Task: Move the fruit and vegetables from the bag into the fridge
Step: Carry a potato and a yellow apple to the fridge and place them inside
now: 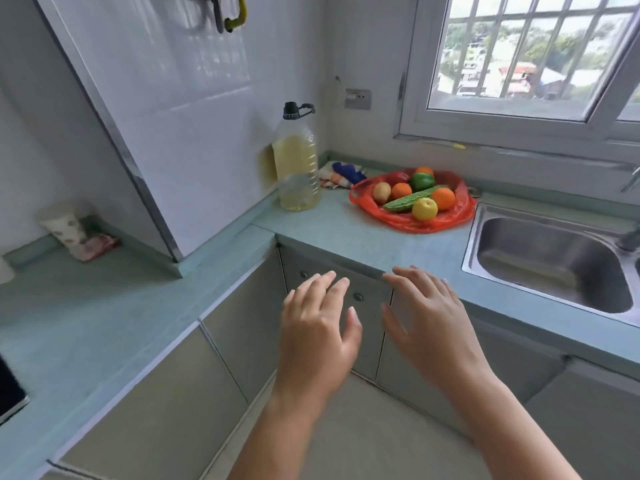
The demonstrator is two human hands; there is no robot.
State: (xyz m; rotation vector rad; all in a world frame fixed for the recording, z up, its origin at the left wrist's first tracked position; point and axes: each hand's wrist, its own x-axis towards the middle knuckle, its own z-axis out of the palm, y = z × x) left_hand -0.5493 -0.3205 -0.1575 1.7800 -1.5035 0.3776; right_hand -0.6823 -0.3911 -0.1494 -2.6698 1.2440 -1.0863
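Produce untouched: all of it lies in the red bag [412, 221], left of the sink [554, 258]. Left hand [317, 327] and right hand [429, 313] spread, empty, well short of the bag. No fridge in view; everything remains to move.

Colours here are pretty loud: the bag [412, 221] is bright red-orange plastic, and in it there are two oranges [443, 198], a yellow fruit [424, 208], a glossy green pepper [422, 181], a bumpy green gourd [405, 201] and a tan potato [381, 192]. The counter [346, 233] is pale speckled mint green. The oil jug [298, 164] is see-through yellow with a black cap. The cup [64, 225] is white with brownish spots, and the sink [554, 258] is plain steel grey.
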